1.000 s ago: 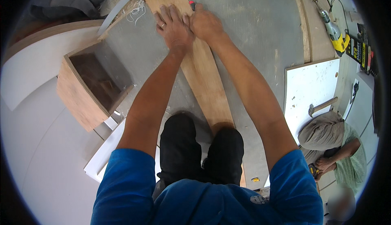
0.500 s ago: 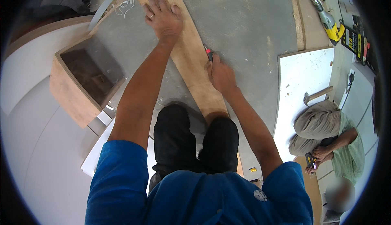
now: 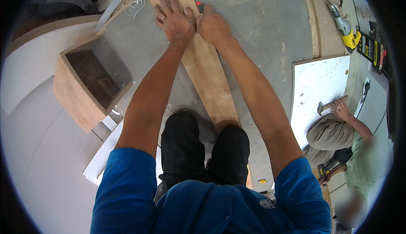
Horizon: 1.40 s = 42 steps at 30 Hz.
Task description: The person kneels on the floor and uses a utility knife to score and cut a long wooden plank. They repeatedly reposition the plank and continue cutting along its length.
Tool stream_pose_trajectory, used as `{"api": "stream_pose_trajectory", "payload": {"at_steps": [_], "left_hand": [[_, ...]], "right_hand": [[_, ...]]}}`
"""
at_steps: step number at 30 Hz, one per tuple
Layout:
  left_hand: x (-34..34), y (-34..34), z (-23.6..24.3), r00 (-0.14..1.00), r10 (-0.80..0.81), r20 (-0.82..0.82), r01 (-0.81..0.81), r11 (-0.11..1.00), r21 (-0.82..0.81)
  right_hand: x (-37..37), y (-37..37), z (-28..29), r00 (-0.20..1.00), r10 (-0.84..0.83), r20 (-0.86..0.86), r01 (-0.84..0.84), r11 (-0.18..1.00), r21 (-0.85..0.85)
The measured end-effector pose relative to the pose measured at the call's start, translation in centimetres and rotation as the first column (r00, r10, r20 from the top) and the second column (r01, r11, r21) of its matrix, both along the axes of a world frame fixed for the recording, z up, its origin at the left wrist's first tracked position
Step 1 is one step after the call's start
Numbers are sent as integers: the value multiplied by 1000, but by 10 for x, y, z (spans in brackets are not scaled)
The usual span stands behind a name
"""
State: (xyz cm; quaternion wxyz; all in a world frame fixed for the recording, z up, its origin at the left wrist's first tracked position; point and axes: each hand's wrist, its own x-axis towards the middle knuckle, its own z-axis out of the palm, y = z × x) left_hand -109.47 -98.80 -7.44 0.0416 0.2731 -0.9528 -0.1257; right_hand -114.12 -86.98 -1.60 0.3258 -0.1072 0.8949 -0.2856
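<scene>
A long strip of wood [image 3: 207,75] lies slantwise across a large grey sheet [image 3: 262,26]. My left hand [image 3: 175,22] is spread flat on the strip, pressing its upper part, with a ring on one finger. Close beside it, my right hand [image 3: 211,26] is closed round a slim red-and-black hand tool [image 3: 199,7] at the strip's right edge. Only the red and dark end of that tool shows; its tip and exact kind are hidden. The strip's near end lies by my knees.
On the left stands an open wooden box [image 3: 78,92]. A white panel [image 3: 319,81] lies to the right, where a co-worker's hand [image 3: 341,109] grips a hammer [image 3: 332,105]. The co-worker's other hand holds a yellow-and-black tool [image 3: 325,170]. A yellow drill [image 3: 349,37] rests at the far right.
My right hand has slid up along the strip's edge with the tool, to beside my left hand. The left hand stays on the strip. A co-worker's hand has reached the hammer.
</scene>
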Motion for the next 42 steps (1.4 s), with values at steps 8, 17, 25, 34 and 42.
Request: {"api": "stream_pose_trajectory", "payload": {"at_steps": [8, 17, 25, 34, 42], "left_hand": [[2, 0, 3, 1000, -8, 13, 8, 1000, -18], [0, 2, -3, 997, 5, 82, 2, 997, -81], [-1, 3, 0, 998, -50, 48, 58, 982, -181], [0, -3, 12, 997, -24, 79, 34, 990, -137], [3, 2, -1, 996, -56, 67, 65, 986, -152]], "right_hand": [[66, 50, 3, 998, 60, 30, -61, 998, 25], [141, 136, 31, 980, -138, 144, 142, 990, -18], [-75, 270, -7, 821, -504, -269, 490, 863, -122], [10, 266, -30, 841, -307, -445, 386, 917, 96], [25, 259, -21, 897, -338, -284, 439, 755, 487]]}}
